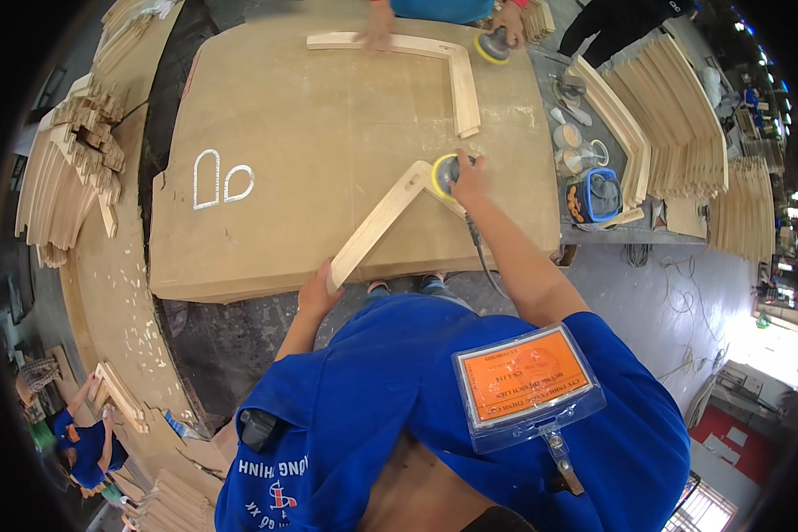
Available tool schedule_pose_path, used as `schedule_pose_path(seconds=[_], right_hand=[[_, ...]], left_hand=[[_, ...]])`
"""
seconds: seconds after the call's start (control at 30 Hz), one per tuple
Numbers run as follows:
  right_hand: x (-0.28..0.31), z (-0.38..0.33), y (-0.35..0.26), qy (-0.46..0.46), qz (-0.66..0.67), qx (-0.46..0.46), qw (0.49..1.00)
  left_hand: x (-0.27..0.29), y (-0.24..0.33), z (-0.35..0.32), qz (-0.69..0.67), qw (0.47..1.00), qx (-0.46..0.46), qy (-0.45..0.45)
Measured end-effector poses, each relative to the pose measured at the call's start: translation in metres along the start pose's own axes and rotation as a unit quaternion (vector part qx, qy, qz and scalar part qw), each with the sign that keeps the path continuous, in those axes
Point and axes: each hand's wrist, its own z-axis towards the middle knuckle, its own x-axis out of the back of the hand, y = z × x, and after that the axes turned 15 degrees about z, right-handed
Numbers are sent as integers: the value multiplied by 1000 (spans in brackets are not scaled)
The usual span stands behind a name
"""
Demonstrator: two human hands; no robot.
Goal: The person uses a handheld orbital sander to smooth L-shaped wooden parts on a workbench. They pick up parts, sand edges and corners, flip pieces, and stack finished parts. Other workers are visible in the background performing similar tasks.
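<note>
1. Worktop [310,124], covered in brown cardboard. Surface matt; judged to give some grip, though a bare wooden part could still slide or pivot on it.
2. Angled wooden part [374,225], pale, unpainted. Long arm runs from the near edge inward to a bend right of the worktop's middle; short arm turns back toward the near edge, partly hidden. Judged stiff, fairly light, smooth; bend probably the weakest place if twisted. Best hold: outer end of the long arm, clear of the bend.
3. Second angled wooden part [465,89], toward the far right corner; a co-worker's hand [379,28] on its long arm.
4. Disc sander [447,174], yellow-rimmed, corded, over the short arm just beside the bend, apparently touching. Judged compact, heavy for its size; best held from above.
5. Right hand [469,182]: fingers curled over the sander's top, gripping it.
6. Left hand [316,292]: fingers closed about the long arm's outer end, at the near edge.
7. Oval mark [411,181] by the bend; slot or inlay, cannot tell.
</note>
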Motion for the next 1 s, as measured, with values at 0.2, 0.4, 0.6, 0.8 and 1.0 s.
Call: schedule_pose_path(seconds=[0.2, 0.4, 0.6, 0.8, 1.0], right_hand=[[11, -16, 13, 4, -7, -40, 999], [9, -31, 16, 2, -10, -38, 999], [15, -27, 29, 7, 5, -42, 999], [-10, -42, 26, -24, -9, -14, 1000], [6, -36, 24, -52, 13, 13, 998]], left_hand=[[2, 4, 2, 2, 1000, 5, 1], [4, 5, 4, 4, 1000, -4, -15], [-2, -2, 6, -2, 1000, -12, -15], [-7, -5, 5, -36, 998, -54, 24], [1, 0, 2, -26, 999, -39, -8]])
